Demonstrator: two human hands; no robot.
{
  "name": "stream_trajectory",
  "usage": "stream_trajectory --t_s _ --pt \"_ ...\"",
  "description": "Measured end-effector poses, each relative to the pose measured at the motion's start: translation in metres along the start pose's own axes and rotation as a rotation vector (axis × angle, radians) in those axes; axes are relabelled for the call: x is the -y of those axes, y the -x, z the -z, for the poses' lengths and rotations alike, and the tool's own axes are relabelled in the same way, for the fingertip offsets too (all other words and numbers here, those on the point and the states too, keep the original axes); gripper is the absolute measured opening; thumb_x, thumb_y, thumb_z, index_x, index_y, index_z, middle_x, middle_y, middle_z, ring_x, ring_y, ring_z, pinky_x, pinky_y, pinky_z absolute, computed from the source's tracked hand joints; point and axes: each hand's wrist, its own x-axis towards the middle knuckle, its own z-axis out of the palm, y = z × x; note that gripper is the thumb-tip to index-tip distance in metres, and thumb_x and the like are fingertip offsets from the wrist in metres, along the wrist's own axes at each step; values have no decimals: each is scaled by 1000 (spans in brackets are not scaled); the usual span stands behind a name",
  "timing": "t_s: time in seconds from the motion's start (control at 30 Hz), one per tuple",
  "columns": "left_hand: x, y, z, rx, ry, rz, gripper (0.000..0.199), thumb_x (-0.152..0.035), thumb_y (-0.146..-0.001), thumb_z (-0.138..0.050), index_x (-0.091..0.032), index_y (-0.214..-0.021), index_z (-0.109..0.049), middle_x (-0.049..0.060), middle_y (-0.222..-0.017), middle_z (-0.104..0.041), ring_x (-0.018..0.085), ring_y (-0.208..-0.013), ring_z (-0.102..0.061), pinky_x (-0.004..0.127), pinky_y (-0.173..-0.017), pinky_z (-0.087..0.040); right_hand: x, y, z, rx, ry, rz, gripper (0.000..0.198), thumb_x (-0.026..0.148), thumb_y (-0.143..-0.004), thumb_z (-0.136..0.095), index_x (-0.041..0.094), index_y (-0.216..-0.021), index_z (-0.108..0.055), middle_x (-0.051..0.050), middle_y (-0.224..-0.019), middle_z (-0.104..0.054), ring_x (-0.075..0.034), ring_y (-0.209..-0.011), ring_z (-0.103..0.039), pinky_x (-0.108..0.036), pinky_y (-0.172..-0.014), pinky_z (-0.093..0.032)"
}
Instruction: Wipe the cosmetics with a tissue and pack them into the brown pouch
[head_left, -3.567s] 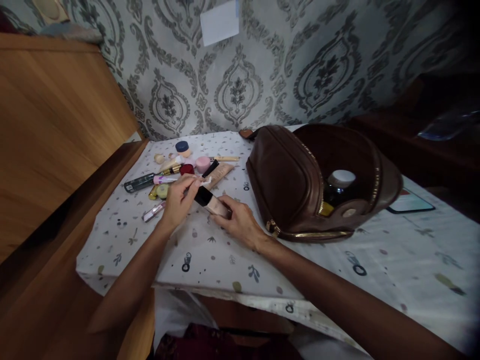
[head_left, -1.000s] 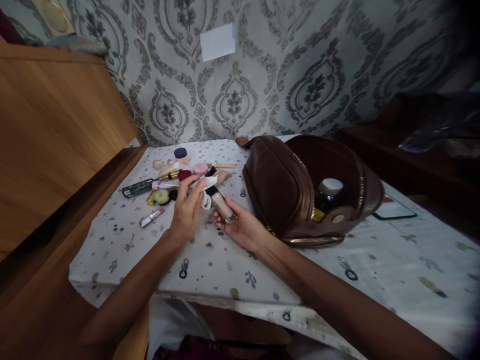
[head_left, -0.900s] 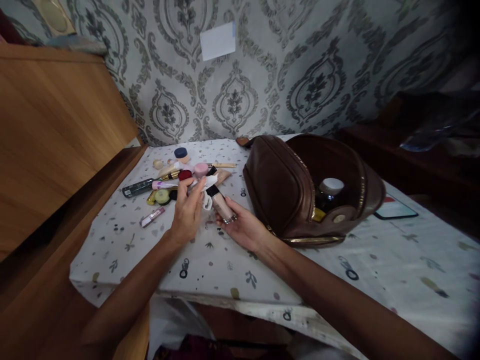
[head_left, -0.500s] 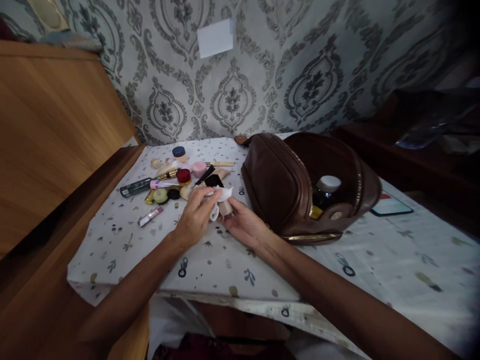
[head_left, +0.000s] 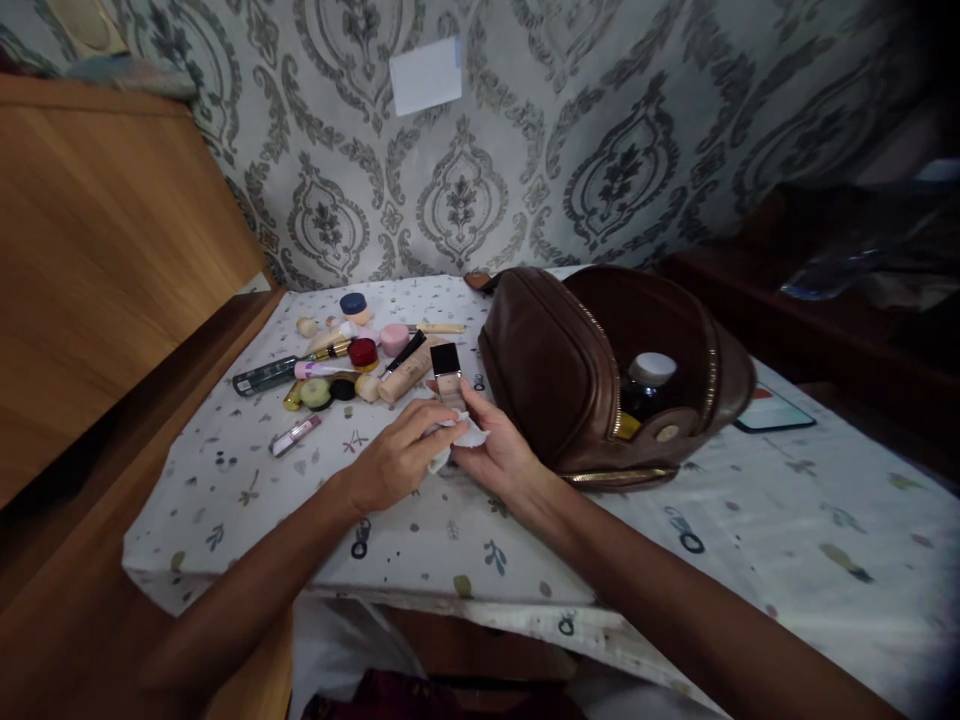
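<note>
My right hand (head_left: pixel 499 450) grips a small foundation bottle (head_left: pixel 448 385) with a square black cap, held upright over the table. My left hand (head_left: pixel 405 450) is closed on a crumpled white wipe (head_left: pixel 466 434), which lies against the lower part of the bottle. Fingers and wipe hide the bottle's base. Just behind the hands lies a beige tube with a black cap (head_left: pixel 405 375). Left of it are a cream-coloured jar (head_left: pixel 367 387), a black round lid (head_left: pixel 343 388), a jar with a pale green top (head_left: pixel 316 393) and a red-lidded jar (head_left: pixel 363 352).
An unzipped brown leather bag (head_left: pixel 551 370) stands to the right, with a white-capped bottle (head_left: pixel 652 370) inside. Beside it lies a tablet-like flat object (head_left: pixel 780 408). A lip gloss tube (head_left: pixel 295 436) and dark green tube (head_left: pixel 265 376) lie left. A wooden cabinet (head_left: pixel 112 260) borders the table.
My left hand has moved the wipe down from the bottle's cap to its lower body. The black cap now shows plainly, and the beige tube behind is more exposed.
</note>
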Motion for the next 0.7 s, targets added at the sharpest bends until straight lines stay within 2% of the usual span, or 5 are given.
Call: stream_trajectory --t_s 0.13,0.23,0.4,0.5,0.7 --pt "6 2 1 -103 -75 84 42 -12 -100 -39 -19 -138 -54 15 -116 -61 24 -114 -58 44 -96 -52 -5 0 1 -43 113 67 14 30 -78 -77 20 -79 -68 2 -76 -70 -12 -71 -62 -23 -65 -51" --pt "12 4 5 -189 -137 219 39 -15 -101 -40 -21 -135 -58 14 -120 -58 22 -113 -57 39 -95 -52 -9 0 1 -95 136 30 10 27 -79 -76 21 -80 -69 3 -77 -71 -11 -69 -61 -23 -64 -49" --pt "19 4 12 -311 -203 408 34 -21 -102 -42 -20 -130 -62 10 -117 -55 19 -110 -58 33 -94 -51 -11 4 -3 -46 163 -3 13 28 -76 -79 19 -82 -71 2 -79 -71 -11 -69 -60 -24 -64 -49" --pt "20 5 9 -281 -195 386 34 -19 -101 -42 -18 -130 -61 10 -115 -56 18 -108 -58 32 -94 -51 -11 4 -2 -33 167 31 15 28 -74 -81 20 -82 -72 2 -80 -71 -11 -70 -60 -23 -66 -50" --pt "13 6 -1 -131 -145 189 38 -10 -99 -43 -18 -134 -56 13 -115 -57 21 -110 -57 36 -94 -52 -8 -5 2 -25 91 100 6 24 -79 -76 21 -79 -71 4 -79 -71 -11 -71 -60 -22 -69 -50"
